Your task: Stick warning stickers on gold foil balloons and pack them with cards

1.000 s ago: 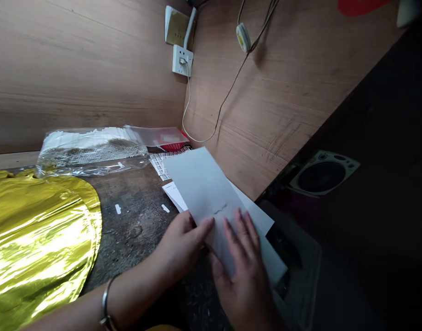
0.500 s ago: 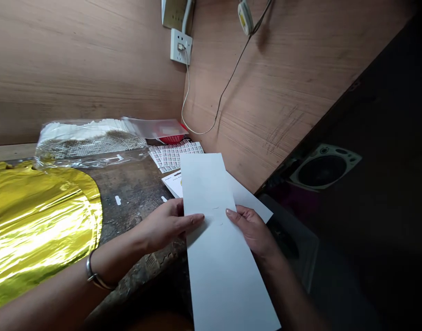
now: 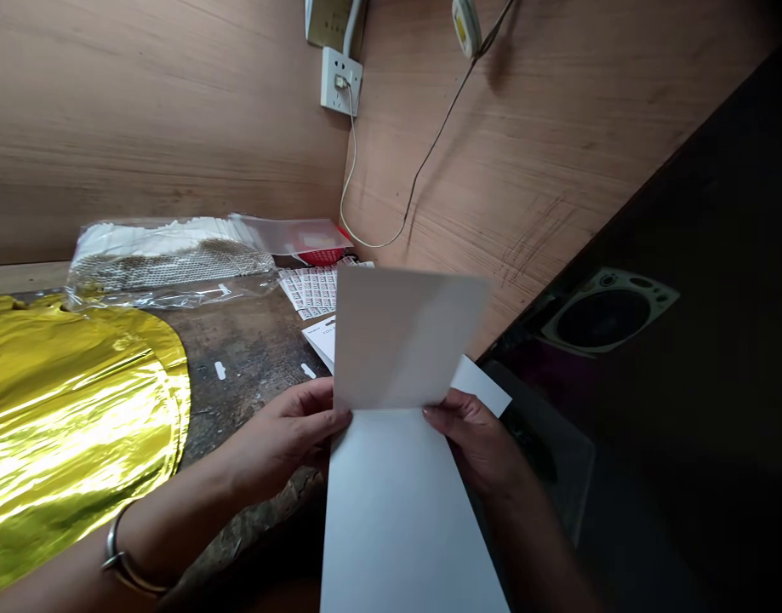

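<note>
A long white card is in front of me, bent along a crease across its middle, with its far half raised toward me. My left hand grips its left edge at the crease, thumb on top and fingers underneath. At the right end of the crease my right hand pinches the other edge the same way. Behind the bent card lies another white card with print, partly hidden. Two small white punched-out paper pieces lie on the dark table to the left.
Gold foil sheets cover the table's left side. Behind them is a clear plastic bag of white and mesh material. Sticker sheets and a red basket sit near the corner. A cable hangs from the socket.
The card was nearly flat and now has its far half folded up along the middle. Both hands have shifted to the ends of the crease, with the left hand moving slightly left.
</note>
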Tool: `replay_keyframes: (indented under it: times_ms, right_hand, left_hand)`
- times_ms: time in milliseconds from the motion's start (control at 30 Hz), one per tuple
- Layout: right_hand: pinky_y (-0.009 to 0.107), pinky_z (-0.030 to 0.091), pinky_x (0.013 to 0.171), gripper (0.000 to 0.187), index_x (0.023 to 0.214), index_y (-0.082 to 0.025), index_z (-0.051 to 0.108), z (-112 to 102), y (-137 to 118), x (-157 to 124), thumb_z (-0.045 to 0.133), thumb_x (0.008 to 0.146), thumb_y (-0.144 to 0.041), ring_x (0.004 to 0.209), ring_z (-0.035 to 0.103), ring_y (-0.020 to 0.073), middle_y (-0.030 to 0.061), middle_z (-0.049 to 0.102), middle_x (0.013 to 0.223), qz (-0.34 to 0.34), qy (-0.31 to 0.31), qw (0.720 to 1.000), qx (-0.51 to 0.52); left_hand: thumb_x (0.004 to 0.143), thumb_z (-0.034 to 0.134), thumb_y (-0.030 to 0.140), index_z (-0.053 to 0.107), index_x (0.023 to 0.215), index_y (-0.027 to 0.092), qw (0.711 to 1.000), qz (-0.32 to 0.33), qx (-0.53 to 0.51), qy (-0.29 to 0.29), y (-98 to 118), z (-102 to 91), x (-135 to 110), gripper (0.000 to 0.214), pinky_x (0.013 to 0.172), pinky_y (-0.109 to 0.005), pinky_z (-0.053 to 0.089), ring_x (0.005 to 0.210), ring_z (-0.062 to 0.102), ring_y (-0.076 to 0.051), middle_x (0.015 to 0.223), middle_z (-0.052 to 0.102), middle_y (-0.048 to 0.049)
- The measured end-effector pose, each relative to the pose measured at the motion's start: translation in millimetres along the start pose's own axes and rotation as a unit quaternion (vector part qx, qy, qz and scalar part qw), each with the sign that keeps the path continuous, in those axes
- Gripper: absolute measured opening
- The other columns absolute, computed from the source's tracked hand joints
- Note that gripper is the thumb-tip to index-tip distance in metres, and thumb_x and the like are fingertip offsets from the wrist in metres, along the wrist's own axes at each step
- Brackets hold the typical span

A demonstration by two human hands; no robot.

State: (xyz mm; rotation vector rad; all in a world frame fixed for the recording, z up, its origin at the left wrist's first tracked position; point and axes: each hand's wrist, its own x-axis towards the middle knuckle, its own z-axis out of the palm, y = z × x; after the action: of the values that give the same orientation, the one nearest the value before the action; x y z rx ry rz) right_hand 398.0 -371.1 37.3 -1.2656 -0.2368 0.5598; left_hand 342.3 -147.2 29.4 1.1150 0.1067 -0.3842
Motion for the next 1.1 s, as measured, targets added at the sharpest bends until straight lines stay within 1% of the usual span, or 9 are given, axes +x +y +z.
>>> replay_keyframes:
  times_ms: [167, 300, 367, 433, 633, 767, 867, 967, 1100]
  right_hand:
    - [0.029, 0.050, 0.068, 0.010, 0.061, -0.017, 0.075, -17.6, -12.9, -2.0, 0.070, 0.068, -0.016, 0.072, 0.066, 0.0175, 0.0056, 0.073, 0.075, 0.043, -0.082, 0.995, -0.030]
    - [0.030, 0.051, 0.070, 0.019, 0.090, -0.022, 0.077, -25.5, -21.0, 5.0, 0.070, 0.075, -0.029, 0.084, 0.067, 0.0197, 0.0074, 0.074, 0.099, 0.030, -0.027, 0.999, -0.014]
    - [0.028, 0.050, 0.063, 0.031, 0.102, -0.022, 0.073, -22.2, -19.9, 7.6, 0.072, 0.075, -0.039, 0.073, 0.066, 0.0171, 0.0069, 0.075, 0.089, 0.053, -0.009, 0.996, -0.068]
    - [0.024, 0.045, 0.056, 0.032, 0.089, -0.016, 0.074, -16.4, -16.5, 7.9, 0.078, 0.070, -0.042, 0.060, 0.061, 0.0128, 0.0039, 0.071, 0.073, 0.071, -0.018, 0.985, -0.154]
    - [0.023, 0.042, 0.057, 0.026, 0.073, -0.014, 0.067, -2.2, -12.0, -2.2, 0.072, 0.077, -0.039, 0.061, 0.053, 0.0115, -0.0004, 0.062, 0.066, 0.006, -0.005, 0.969, -0.245]
    - [0.023, 0.041, 0.057, 0.023, 0.072, -0.015, 0.067, 7.0, -12.4, -7.9, 0.067, 0.081, -0.036, 0.062, 0.052, 0.0122, -0.0003, 0.060, 0.066, -0.019, -0.017, 0.958, -0.286]
    - [0.024, 0.041, 0.056, 0.023, 0.072, -0.016, 0.067, 12.0, -10.9, -9.6, 0.067, 0.081, -0.038, 0.061, 0.052, 0.0125, 0.0000, 0.060, 0.066, -0.019, -0.016, 0.959, -0.283]
    - [0.024, 0.042, 0.058, 0.025, 0.073, -0.016, 0.067, 11.8, -7.4, -9.7, 0.067, 0.082, -0.039, 0.062, 0.052, 0.0126, 0.0004, 0.060, 0.068, -0.031, -0.015, 0.959, -0.282]
    - [0.023, 0.042, 0.056, 0.027, 0.072, -0.016, 0.065, 6.1, -2.1, -7.8, 0.067, 0.082, -0.040, 0.061, 0.050, 0.0112, -0.0011, 0.058, 0.066, -0.041, 0.020, 0.965, -0.259]
  left_hand:
    - [0.068, 0.078, 0.039, 0.062, 0.077, 0.016, 0.999, 0.011, 0.021, 0.032, -2.4, 0.5, -3.4, 0.029, 0.051, -0.020, 0.041, 0.055, 0.058, -0.012, 0.066, 0.066, -0.0016]
    - [0.069, 0.073, 0.031, 0.065, 0.072, 0.016, 0.987, 0.097, 0.107, 0.070, -3.6, 7.6, -5.5, 0.018, 0.052, -0.022, 0.044, 0.058, 0.059, -0.013, 0.069, 0.066, -0.0022]
    - [0.072, 0.068, 0.027, 0.067, 0.072, 0.016, 0.973, 0.140, 0.170, 0.071, -4.9, 11.0, -7.1, 0.011, 0.053, -0.021, 0.044, 0.059, 0.058, -0.013, 0.070, 0.066, -0.0018]
    - [0.075, 0.065, 0.025, 0.069, 0.073, 0.017, 0.959, 0.162, 0.227, 0.057, -5.7, 13.1, -8.8, 0.010, 0.052, -0.020, 0.044, 0.059, 0.056, -0.012, 0.070, 0.065, -0.0013]
    - [0.087, 0.057, 0.041, 0.059, 0.114, 0.022, 0.976, 0.126, 0.162, 0.070, 4.0, 12.8, -12.4, 0.033, 0.073, -0.026, 0.050, 0.087, 0.062, -0.018, 0.093, 0.068, -0.0032]
    - [0.083, 0.062, 0.047, 0.062, 0.081, 0.016, 0.959, 0.084, 0.267, 0.044, 6.5, 14.7, -11.2, 0.031, 0.054, -0.020, 0.040, 0.064, 0.052, -0.014, 0.070, 0.060, -0.0007]
    - [0.084, 0.060, 0.047, 0.060, 0.069, 0.016, 0.934, 0.117, 0.327, 0.083, 2.8, 17.3, -11.3, 0.034, 0.049, -0.020, 0.033, 0.058, 0.045, -0.012, 0.061, 0.054, 0.0011]
    - [0.084, 0.061, 0.048, 0.059, 0.071, 0.016, 0.952, 0.113, 0.268, 0.092, -4.8, 18.6, -14.0, 0.034, 0.050, -0.019, 0.034, 0.057, 0.046, -0.011, 0.061, 0.054, 0.0020]
    - [0.080, 0.067, 0.048, 0.061, 0.091, 0.017, 0.995, 0.021, 0.101, -0.005, -18.3, 21.3, -20.6, 0.034, 0.068, -0.027, 0.050, 0.079, 0.064, -0.021, 0.083, 0.069, -0.0042]
